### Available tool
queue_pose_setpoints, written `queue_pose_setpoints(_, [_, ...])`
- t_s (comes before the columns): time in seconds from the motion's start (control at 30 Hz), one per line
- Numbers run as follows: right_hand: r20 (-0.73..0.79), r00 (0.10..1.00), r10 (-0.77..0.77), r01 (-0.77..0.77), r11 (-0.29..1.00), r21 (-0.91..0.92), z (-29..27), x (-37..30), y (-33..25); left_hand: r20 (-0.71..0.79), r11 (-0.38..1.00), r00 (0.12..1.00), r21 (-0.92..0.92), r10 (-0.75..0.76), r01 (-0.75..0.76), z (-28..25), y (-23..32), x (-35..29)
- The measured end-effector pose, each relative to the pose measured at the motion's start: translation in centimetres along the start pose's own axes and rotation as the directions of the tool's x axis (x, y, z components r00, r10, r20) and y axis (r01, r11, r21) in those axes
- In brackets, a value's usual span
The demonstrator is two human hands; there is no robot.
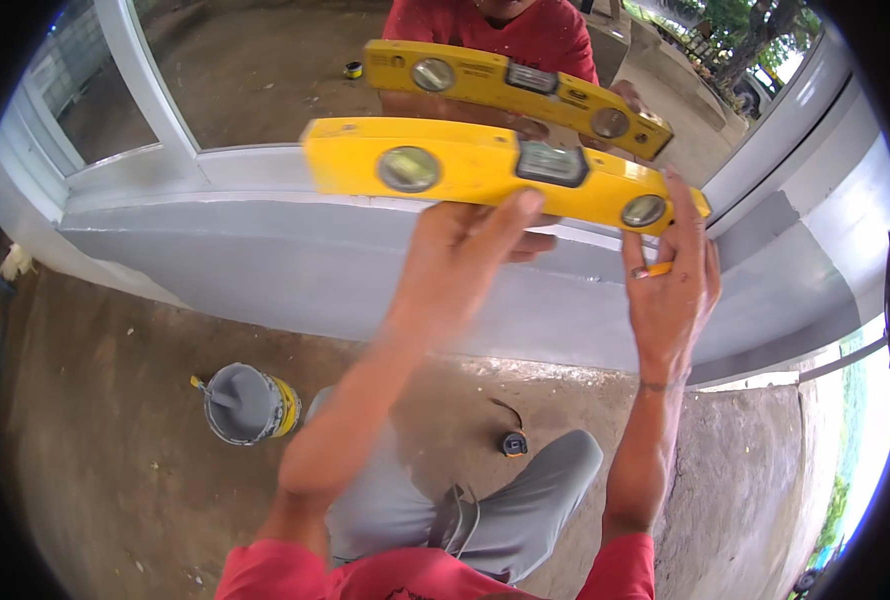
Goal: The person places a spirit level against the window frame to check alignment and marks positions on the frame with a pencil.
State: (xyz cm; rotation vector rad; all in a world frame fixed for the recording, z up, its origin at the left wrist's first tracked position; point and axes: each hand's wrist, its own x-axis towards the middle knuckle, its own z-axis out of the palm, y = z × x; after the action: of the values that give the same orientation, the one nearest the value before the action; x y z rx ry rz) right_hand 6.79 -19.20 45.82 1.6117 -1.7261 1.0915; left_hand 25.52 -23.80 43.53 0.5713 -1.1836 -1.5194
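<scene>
Plainly, the left hand (455, 262) had its grip on the yellow spirit level (465, 165), the thumb pressed to the front near the lower edge, just below the middle vial, while the other fingers were curled round underneath and partly hidden behind. The right hand (671, 300) was raised at the level's right end, its fingers slightly spread, one reaching up across the front face beside the round end vial; a yellow pencil-like stick (657, 269) was caught between its fingers, and how firmly that hand pressed on the level could not be told. The level was held up in front of the window glass (255, 75), its right end lower in the view than its left, and its left end was a little blurred. In the glass stood its reflection, along with that of a person in red. A white frame (157, 85) bordered the pane, and below it ran a curved grey-painted wall (365, 255). Farther down, grey trousers (380, 505) showed with one knee bent; near that knee a dark tape measure (513, 444) lay on the brown floor (115, 390). Over to the left stood a bucket (289, 405) of grey paint, a brush-like tool (227, 392) resting in it.
</scene>
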Motion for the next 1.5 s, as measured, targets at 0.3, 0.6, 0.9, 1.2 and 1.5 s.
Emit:
queue_pose_setpoints(0.3, [-0.076,0.992,0.101,-0.046,0.851,0.523,3.3,1.5,-7.0,-0.198,0.968,0.949,0.095,0.247,-0.233,-9.7,5.0,0.5])
queue_pose_setpoints(0.6, [0.072,0.980,0.185,-0.161,0.530,0.833,7.7,3.6,-9.4,-0.171,0.929,0.931,0.245,0.322,-0.276,-12.4,8.5,3.1])
queue_pose_setpoints(0.9, [0.000,0.983,0.182,-0.075,0.407,0.910,8.4,3.9,-9.3,-0.198,0.901,0.931,0.377,0.306,-0.216,-12.4,9.2,3.4])
queue_pose_setpoints(1.2, [0.047,0.976,0.212,-0.134,0.420,0.898,8.2,3.8,-9.6,-0.220,0.902,0.930,0.386,0.293,-0.193,-13.1,8.8,3.8])
queue_pose_setpoints(1.5, [0.001,0.982,0.190,-0.094,0.482,0.871,8.6,3.6,-9.3,-0.213,0.909,0.931,0.362,0.298,-0.208,-13.5,8.4,3.9])
